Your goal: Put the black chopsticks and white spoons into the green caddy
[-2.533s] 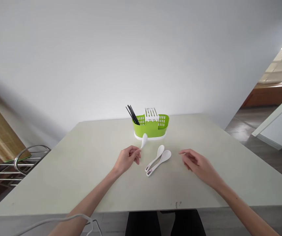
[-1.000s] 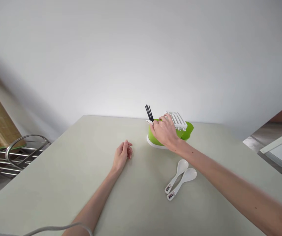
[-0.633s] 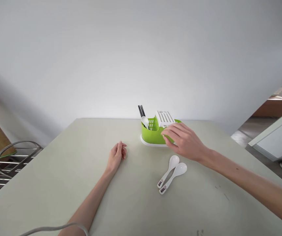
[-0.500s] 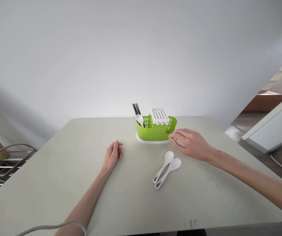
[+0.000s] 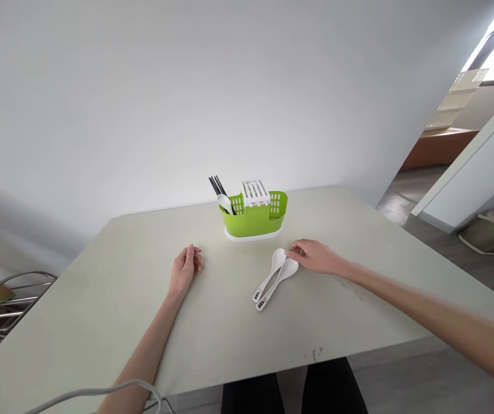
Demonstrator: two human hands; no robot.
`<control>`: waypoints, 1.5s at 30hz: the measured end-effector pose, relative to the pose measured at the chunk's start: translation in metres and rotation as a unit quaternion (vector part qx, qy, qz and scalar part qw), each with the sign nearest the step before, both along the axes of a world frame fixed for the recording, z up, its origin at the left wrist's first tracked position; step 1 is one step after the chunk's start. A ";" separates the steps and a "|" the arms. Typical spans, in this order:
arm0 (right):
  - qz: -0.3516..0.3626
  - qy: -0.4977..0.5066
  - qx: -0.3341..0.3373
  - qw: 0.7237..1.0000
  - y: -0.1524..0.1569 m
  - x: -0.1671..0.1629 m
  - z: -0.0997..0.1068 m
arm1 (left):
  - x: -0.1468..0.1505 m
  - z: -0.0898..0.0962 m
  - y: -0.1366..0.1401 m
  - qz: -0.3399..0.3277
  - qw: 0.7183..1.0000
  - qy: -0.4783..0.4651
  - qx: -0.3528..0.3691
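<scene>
Two white spoons (image 5: pixel 279 277) lie side by side on the table, bowls pointing away from me and marked handle ends towards me. My right hand (image 5: pixel 316 256) is at their bowls, its fingertips over or touching the rim of the nearer one. Its fingers are bent, with a gap between thumb and forefinger, and nothing is lifted. On the table to the left rests my left hand (image 5: pixel 184 265), loosely curled and holding nothing. Behind the spoons stands a green utensil basket (image 5: pixel 253 223) with a white slotted top piece (image 5: pixel 256 193). Black chopsticks (image 5: pixel 217 185) and a white spoon (image 5: pixel 225 202) stand in its left side.
The pale table (image 5: pixel 212 328) meets a white wall (image 5: pixel 229 103) at the back. A grey cable (image 5: pixel 87 392) crosses my left forearm at the bottom. A metal rack (image 5: pixel 5 313) stands beyond the left edge. My legs (image 5: pixel 253 395) show below the front edge.
My right hand has moved from beside the basket's right end down towards me to the spoon bowls. The camera view has shifted somewhat. My left hand stays in place on the table.
</scene>
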State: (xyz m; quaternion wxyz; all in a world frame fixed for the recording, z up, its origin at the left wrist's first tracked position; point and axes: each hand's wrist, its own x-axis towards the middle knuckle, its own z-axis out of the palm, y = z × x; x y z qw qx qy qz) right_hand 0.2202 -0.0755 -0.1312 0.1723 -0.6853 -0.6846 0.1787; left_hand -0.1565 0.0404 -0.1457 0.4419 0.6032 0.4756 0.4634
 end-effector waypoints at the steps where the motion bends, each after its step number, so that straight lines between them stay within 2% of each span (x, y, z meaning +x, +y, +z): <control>1: -0.005 0.003 -0.004 1.000 0.003 -0.003 -0.003 | 0.000 0.000 0.001 -0.001 1.000 0.004 0.003; 9: -0.028 -0.027 0.000 0.999 0.027 -0.032 -0.011 | -0.003 -0.006 0.004 0.006 1.000 0.020 -0.001; 14: -0.036 -0.022 0.040 0.998 0.028 -0.038 0.006 | -0.005 -0.008 0.005 0.004 1.000 0.019 0.002; 17: -0.055 -0.015 0.074 0.996 0.027 -0.038 0.029 | -0.006 -0.009 0.005 0.000 1.000 0.013 0.004; 21: -0.078 0.016 0.117 0.990 0.029 -0.042 0.072 | -0.006 -0.010 0.006 -0.007 1.000 0.013 0.002; 24: -0.093 0.066 0.190 0.975 0.035 -0.047 0.109 | -0.007 -0.012 0.007 -0.013 1.000 0.023 0.005; 29: -0.103 0.006 0.278 0.955 0.056 -0.056 0.167 | -0.008 -0.016 0.006 -0.025 0.999 0.037 0.014; 32: -0.113 -0.071 0.324 0.937 0.071 -0.065 0.188 | -0.008 -0.016 0.006 -0.028 0.999 0.043 0.014; 35: -0.099 -0.196 0.355 0.909 0.083 -0.082 0.191 | -0.008 -0.015 0.004 -0.028 0.998 0.056 0.011; 38: -0.059 -0.291 0.335 0.894 0.094 -0.102 0.180 | -0.008 -0.012 0.002 -0.029 0.997 0.067 0.004; 45: 0.023 -0.360 0.297 0.884 0.119 -0.120 0.148 | -0.006 -0.006 -0.003 -0.032 0.996 0.078 0.008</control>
